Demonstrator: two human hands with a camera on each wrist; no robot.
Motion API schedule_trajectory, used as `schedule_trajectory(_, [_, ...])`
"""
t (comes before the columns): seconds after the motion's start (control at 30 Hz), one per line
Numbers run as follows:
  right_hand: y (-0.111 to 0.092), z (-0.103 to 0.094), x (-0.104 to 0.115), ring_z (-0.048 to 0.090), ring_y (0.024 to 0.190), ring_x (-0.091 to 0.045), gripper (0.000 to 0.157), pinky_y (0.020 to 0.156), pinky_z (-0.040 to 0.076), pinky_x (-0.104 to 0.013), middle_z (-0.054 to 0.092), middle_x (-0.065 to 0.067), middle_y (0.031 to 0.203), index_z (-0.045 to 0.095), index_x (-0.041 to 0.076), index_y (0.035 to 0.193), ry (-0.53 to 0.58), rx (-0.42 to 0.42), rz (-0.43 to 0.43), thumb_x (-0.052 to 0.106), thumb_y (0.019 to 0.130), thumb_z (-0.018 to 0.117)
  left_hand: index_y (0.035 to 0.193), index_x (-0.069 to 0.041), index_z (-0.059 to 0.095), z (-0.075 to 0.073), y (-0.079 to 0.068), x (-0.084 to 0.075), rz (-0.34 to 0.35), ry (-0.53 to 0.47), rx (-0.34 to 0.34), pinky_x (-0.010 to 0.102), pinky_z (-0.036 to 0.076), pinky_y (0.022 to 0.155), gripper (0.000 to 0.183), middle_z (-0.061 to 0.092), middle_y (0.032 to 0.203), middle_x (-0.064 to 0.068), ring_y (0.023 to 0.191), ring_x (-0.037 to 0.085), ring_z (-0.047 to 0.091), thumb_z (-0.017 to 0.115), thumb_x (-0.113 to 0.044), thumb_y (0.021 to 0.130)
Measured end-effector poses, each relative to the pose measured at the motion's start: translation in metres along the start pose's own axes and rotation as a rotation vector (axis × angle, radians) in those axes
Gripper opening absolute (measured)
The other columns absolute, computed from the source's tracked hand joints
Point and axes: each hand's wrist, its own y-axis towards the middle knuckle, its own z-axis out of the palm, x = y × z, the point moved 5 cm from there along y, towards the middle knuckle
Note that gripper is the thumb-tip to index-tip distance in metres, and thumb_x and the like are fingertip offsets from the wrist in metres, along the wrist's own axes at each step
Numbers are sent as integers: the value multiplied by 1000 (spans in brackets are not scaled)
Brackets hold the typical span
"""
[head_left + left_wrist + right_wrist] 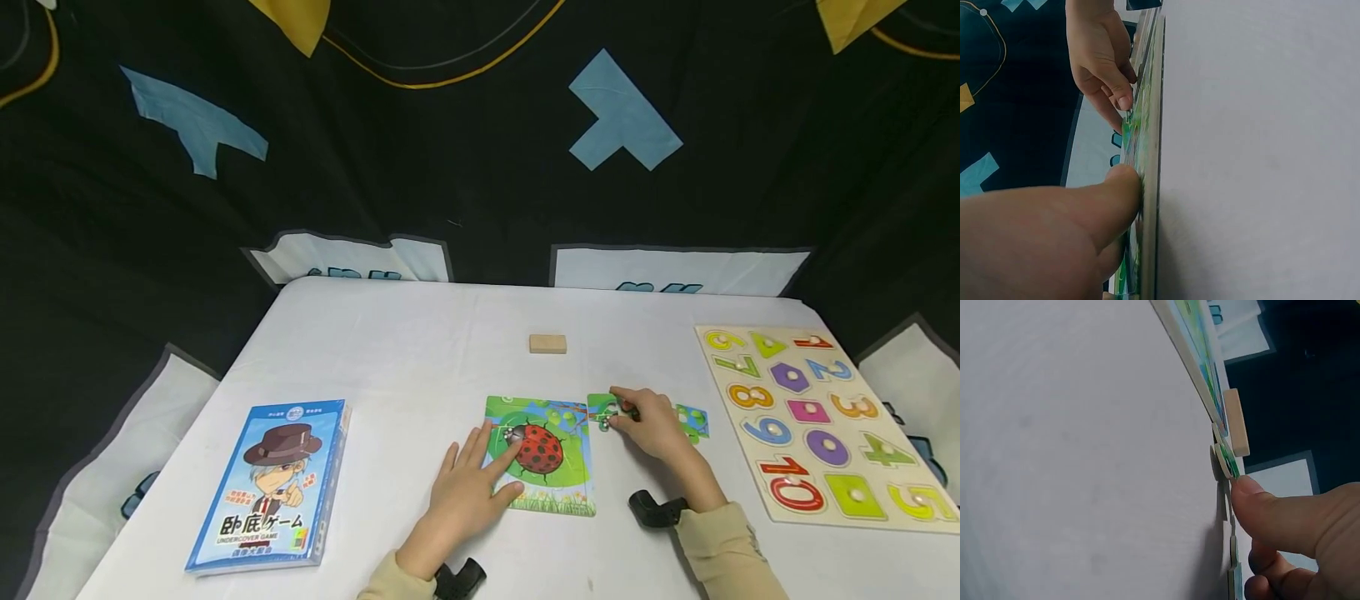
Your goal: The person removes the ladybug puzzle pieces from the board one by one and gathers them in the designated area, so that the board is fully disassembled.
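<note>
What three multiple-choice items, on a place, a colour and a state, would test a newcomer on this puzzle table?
1. Where does the card game box lie?
A. left of the ladybird puzzle
B. on the number board
C. behind the wooden block

2. What colour is the ladybird?
A. blue
B. red with black spots
C. yellow

3. What is the right hand doing?
A. hanging idle
B. lying flat on the box
C. pinching a puzzle piece

Answers: 1 A, the box sits at the table's left; 2 B, as printed; 3 C, fingertips curl round the piece beside the puzzle.
</note>
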Motion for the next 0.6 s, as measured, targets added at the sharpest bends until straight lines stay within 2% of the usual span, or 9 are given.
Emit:
schedule_trajectory(0.2, [-1, 1, 0, 45, 83, -29, 49, 67, 31, -43, 59, -14, 94, 54, -2, 123, -24, 2, 9, 16, 80, 69, 139, -27, 38, 1, 0, 0, -3, 0, -1, 51, 8, 105, 54, 13, 149, 16, 135, 31, 12, 44, -50, 90])
schedule_trajectory(0.3, [-2, 1, -1, 43, 80, -27, 51, 65, 30, -39, 57, -14, 93, 52, -1, 125, -2, -4, 4, 16, 80, 69, 139, -27, 38, 1, 0, 0, -1, 5, -2, 51, 8, 105, 54, 13, 149, 16, 135, 31, 12, 43, -50, 90])
schedule_trajectory(0.43, [-8, 0, 1, 39, 70, -21, 51, 60, 31, -31, 53, -10, 87, 54, -1, 123, 107, 16, -57, 16, 79, 71, 139, -27, 38, 2, 0, 0, 5, 3, -5, 52, 8, 105, 54, 13, 148, 16, 135, 32, 12, 44, -49, 90])
schedule_trajectory(0.6, [-25, 3, 13, 41, 70, -18, 49, 58, 35, -26, 54, -9, 93, 57, 1, 119, 305, 112, -130, 20, 77, 72, 139, -27, 37, 2, 1, 1, 7, 4, -6, 52, 8, 105, 55, 13, 149, 16, 135, 31, 11, 43, -50, 90])
